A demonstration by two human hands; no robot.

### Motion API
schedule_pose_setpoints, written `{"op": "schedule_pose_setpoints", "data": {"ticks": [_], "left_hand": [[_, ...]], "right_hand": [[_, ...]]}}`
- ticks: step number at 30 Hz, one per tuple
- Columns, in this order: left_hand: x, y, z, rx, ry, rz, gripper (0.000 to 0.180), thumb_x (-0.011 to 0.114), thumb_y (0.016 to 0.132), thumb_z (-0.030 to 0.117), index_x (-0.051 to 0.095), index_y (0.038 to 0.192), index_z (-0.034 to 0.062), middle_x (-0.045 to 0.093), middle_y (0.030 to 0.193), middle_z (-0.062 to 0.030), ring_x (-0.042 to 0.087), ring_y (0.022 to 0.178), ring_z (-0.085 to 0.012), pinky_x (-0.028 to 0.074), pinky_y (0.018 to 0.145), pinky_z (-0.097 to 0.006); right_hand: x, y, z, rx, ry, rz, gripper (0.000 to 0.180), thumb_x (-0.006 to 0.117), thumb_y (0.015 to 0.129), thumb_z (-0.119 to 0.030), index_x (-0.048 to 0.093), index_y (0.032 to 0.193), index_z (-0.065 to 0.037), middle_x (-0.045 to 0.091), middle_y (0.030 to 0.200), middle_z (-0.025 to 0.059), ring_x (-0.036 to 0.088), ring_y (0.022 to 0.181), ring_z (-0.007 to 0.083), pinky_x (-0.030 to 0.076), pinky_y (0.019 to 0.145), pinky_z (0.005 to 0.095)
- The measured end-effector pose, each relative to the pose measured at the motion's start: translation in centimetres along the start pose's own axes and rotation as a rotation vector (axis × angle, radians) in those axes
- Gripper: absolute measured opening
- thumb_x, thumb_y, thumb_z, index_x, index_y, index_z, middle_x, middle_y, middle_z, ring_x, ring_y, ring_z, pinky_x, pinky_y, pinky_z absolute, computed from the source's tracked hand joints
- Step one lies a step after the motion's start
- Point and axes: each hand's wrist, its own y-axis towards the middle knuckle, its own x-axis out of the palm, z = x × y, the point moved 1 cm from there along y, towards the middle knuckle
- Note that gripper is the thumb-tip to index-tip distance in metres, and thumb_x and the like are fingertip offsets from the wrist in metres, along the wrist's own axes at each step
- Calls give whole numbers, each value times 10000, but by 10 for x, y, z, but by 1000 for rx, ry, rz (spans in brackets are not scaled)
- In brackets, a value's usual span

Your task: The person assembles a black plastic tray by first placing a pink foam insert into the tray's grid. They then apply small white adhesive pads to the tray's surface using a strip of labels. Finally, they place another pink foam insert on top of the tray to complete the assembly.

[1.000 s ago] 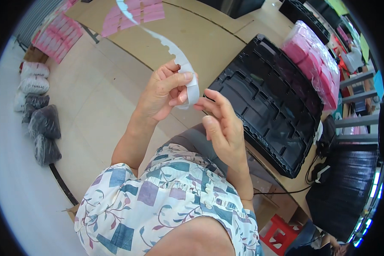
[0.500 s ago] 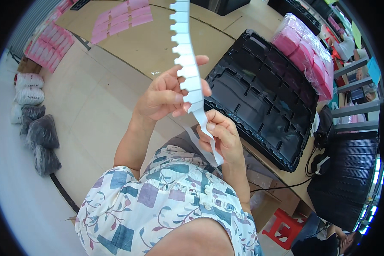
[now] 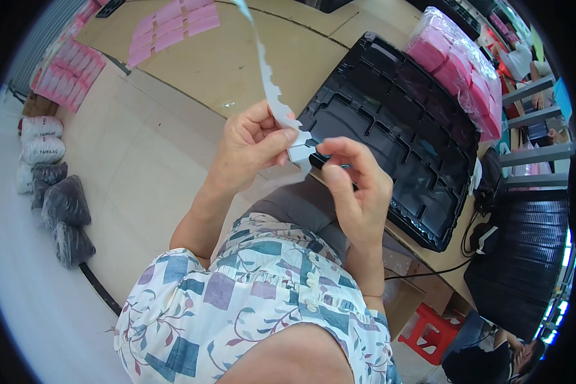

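Observation:
A long white strip (image 3: 272, 89) with notched, tab-like segments runs down from the top of the view. My left hand (image 3: 253, 144) is closed on it, the thumb pressing near its lower end. Below that thumb the lowest white segment (image 3: 301, 152) juts to the right, and a thin pale tail (image 3: 288, 178) of the strip hangs blurred under it. My right hand (image 3: 360, 185) is just right of that segment, its thumb and forefinger apart and nothing visible between them. Whether the forefinger touches the segment's edge I cannot tell.
Right of my hands a black moulded tray (image 3: 390, 128) lies on the brown table (image 3: 237, 64). Behind it are pink bundles in clear wrap (image 3: 457, 70). Pink sheets (image 3: 173, 29) lie at the far left of the table. A red stool (image 3: 429, 333) stands at the lower right.
My right hand has let go of the thin ribbon part and moved right, its fingers parting. The strip has turned edge-on and slipped lower, with my left hand gripping near its lower end.

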Motion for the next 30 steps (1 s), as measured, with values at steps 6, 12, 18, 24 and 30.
{"op": "schedule_pose_setpoints", "data": {"ticks": [6,12,18,24,30], "left_hand": [[16,2,1,77,43,-84,166,618,861,-46,619,1020,0,628,834,-67,572,587,-73,392,461,-190],[8,9,-10,12,65,-162,37,665,868,36,670,896,13,670,764,-34,596,617,-55,470,523,-204],[16,11,-21,-17,-27,-11,15,665,863,42,651,862,36,618,699,-1,534,556,-44,406,496,-194],[9,8,-25,163,312,-7,69,625,886,50,609,819,42,603,834,-35,575,755,-94,451,681,-222],[-28,13,-19,343,345,-252,44,603,798,6,630,821,32,676,1032,-96,619,1034,-207,378,1057,-435]], "right_hand": [[4,10,13,186,318,-30,77,710,853,-40,680,895,16,643,698,0,561,609,26,431,526,176],[4,8,15,218,314,-11,66,717,841,-30,679,884,3,646,720,-2,569,627,31,433,528,181],[12,9,19,-629,-591,243,162,741,702,0,660,841,-11,639,853,44,584,657,152,451,498,229],[4,4,11,-412,-255,80,119,705,738,3,636,820,-48,611,818,67,558,641,168,445,521,245],[-53,33,21,207,-150,16,94,658,885,-91,648,878,2,625,777,27,566,687,93,448,627,244]]}}
